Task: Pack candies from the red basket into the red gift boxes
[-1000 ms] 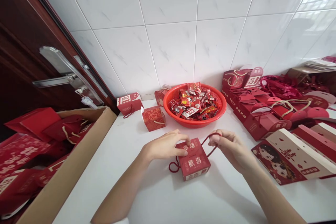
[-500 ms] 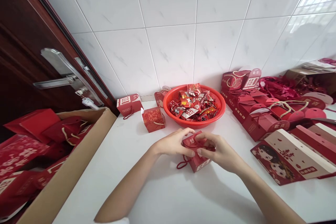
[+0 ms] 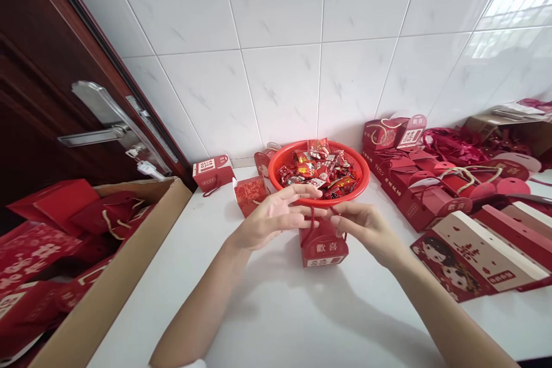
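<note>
A small red box [image 3: 324, 248] with pale lettering stands upright on the white table [image 3: 276, 322]. Its dark red cord handles rise from the top. My left hand [image 3: 276, 215] pinches the cord on the left side between its fingers, with the forefinger stretched out above. On the right, my right hand [image 3: 360, 224] has thumb and fingertips closed on the cord. Just behind the hands sits a red plastic basket [image 3: 363, 175] full of wrapped sweets [image 3: 317, 167]. A patterned red box [image 3: 249, 195] is partly hidden behind my left hand.
A cardboard carton [image 3: 142, 247] of red boxes is at the left, by the door [image 3: 38, 69]. Another red box [image 3: 213, 172] stands near the tiled wall [image 3: 284, 92]. Rows of red boxes [image 3: 414, 195] and a cream-and-red box [image 3: 478, 253] fill the right side.
The small box has turned so its lettered front faces me, and its flaps are no longer under my fingers. Both hands have risen from its body to the cord handles.
</note>
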